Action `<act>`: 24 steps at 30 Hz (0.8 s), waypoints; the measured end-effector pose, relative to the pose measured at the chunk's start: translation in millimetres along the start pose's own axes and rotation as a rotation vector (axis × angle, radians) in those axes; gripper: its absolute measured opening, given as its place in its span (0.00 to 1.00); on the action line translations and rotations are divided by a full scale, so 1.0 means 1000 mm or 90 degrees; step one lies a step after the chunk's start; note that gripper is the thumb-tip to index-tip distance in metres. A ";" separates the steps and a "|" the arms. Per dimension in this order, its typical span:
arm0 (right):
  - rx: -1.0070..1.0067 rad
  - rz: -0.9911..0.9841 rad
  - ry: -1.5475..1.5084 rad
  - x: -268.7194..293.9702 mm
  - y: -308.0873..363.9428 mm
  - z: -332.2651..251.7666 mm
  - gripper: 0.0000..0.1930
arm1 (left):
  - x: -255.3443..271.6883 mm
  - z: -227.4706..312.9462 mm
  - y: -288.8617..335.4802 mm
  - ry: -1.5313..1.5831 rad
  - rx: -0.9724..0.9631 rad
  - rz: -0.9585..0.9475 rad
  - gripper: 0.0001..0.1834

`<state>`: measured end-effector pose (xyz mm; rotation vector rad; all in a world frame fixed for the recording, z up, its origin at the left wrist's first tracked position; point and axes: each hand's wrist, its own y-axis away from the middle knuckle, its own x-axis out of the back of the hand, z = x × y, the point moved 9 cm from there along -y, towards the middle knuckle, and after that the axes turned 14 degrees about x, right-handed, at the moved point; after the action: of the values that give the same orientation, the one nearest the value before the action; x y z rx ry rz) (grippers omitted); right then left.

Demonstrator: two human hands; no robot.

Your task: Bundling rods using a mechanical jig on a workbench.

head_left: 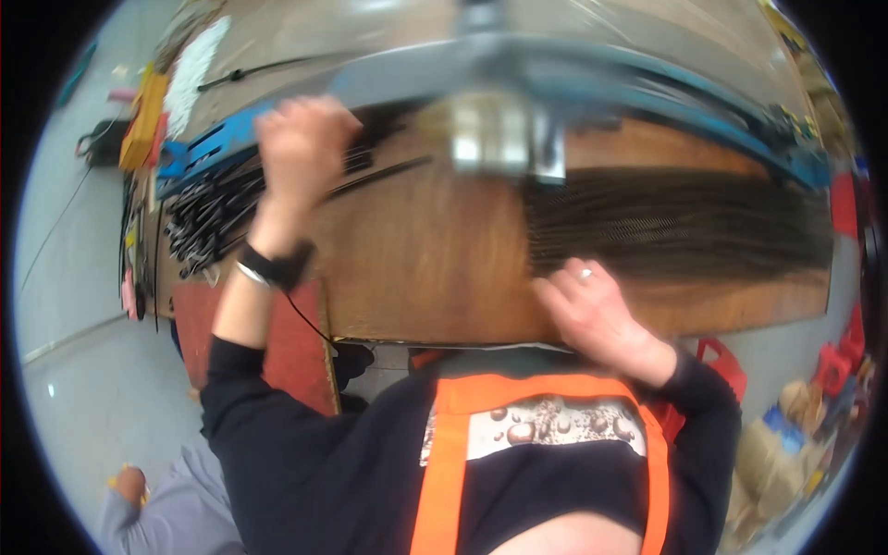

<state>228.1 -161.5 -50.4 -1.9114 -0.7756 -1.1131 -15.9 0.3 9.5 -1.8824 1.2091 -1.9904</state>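
My left hand (307, 146), blurred by motion, is raised in front of the blue metal frame (231, 134), its fingers curled in. Whether anything is inside them is hidden. Below and left of it lies a bundle of black rod-like pieces (203, 217) with shiny ends. My right hand (590, 303) is at the near left corner of a wide bundle of thin dark strands (684, 222). Its fingers are bent together, and what they may pinch does not show. A blurred metal fixture (490, 134) hangs from the frame between the hands.
The brown wooden table (416, 268) spans the middle. A black wrist strap (277, 265) on my left wrist trails a thin cord past a red board (250, 333). A yellow box (143, 116) stands far left. Someone in grey (176, 504) is at lower left, and bags (782, 453) lie at right.
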 end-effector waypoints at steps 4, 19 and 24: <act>-0.057 0.047 -0.128 0.004 -0.013 -0.005 0.11 | -0.015 0.021 0.085 -0.053 0.193 -0.188 0.11; -0.451 0.219 -0.420 -0.006 0.031 0.056 0.07 | 0.018 0.142 0.061 0.387 0.131 -0.323 0.14; -0.295 0.356 -0.332 0.012 0.022 0.074 0.06 | 0.003 0.143 0.049 0.374 0.128 -0.367 0.11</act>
<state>282.0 -108.6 -70.1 -2.6432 -0.1978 -0.4647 90.4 -97.5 -34.6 -1.7267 0.5232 -2.9843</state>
